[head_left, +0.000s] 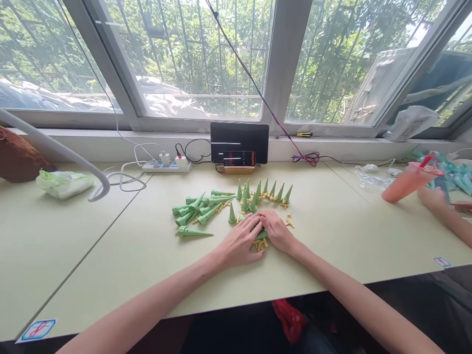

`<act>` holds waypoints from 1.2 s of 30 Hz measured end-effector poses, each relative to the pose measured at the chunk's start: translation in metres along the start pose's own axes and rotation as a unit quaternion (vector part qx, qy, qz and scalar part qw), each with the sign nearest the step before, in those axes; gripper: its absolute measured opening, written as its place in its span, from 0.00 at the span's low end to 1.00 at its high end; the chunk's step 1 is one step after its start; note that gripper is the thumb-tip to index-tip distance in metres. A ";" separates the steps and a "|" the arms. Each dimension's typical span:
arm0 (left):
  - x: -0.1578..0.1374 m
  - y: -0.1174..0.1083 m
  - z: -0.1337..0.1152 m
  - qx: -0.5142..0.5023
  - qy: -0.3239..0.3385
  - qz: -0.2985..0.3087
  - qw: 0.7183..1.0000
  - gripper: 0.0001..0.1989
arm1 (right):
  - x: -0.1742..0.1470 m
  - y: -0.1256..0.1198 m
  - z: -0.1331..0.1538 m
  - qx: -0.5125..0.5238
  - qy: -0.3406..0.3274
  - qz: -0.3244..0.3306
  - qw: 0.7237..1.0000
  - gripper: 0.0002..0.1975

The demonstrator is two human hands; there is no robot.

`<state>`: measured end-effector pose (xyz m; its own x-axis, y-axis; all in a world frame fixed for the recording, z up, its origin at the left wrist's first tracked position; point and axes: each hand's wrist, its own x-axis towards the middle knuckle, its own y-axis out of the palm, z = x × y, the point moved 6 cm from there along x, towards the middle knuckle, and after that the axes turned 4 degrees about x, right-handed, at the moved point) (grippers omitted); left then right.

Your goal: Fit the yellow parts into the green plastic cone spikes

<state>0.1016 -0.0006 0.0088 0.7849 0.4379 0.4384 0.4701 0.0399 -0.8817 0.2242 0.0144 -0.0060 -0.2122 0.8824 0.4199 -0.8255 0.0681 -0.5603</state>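
My left hand (239,239) rests palm down over small yellow T-shaped pieces (261,244), its fingers stretched forward and its thumb apart. Opposite it, my right hand (279,231) curves inward with fingers close together, and the fingertips of both hands meet. A green part (262,234) shows beneath them; what the right fingers grip is hidden. Just beyond the hands, several green cone-shaped spikes (245,201) stand upright, some with yellow pieces at their bases. Left of my hands lies a pile of green spikes (190,209), with a single spike (193,232) lying in front.
A phone (239,158) leans on a stand before a dark tablet (239,135). At left are a power strip (166,167), a white curved tube (73,152) and a tissue pack (64,183). Rightward, a red drink cup (409,181) stands tilted near another person's hand (433,199).
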 end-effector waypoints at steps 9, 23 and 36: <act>-0.011 -0.009 0.014 0.018 0.034 0.015 0.999 0.34 | 0.006 0.013 0.004 -0.005 -0.004 -0.009 1.000 0.18; -0.017 -0.020 0.026 0.022 0.076 -0.007 0.997 0.23 | 0.007 0.011 0.004 -0.001 0.018 -0.066 0.998 0.16; -0.017 -0.022 0.026 0.018 0.082 -0.035 0.996 0.20 | -0.009 -0.048 -0.014 0.054 0.020 -0.119 0.991 0.13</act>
<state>0.0675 0.0148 0.0157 0.8076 0.2804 0.5188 0.5133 0.0989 -0.8525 0.2731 0.0100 0.0077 0.0148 0.8649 0.5017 -0.9017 0.2285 -0.3672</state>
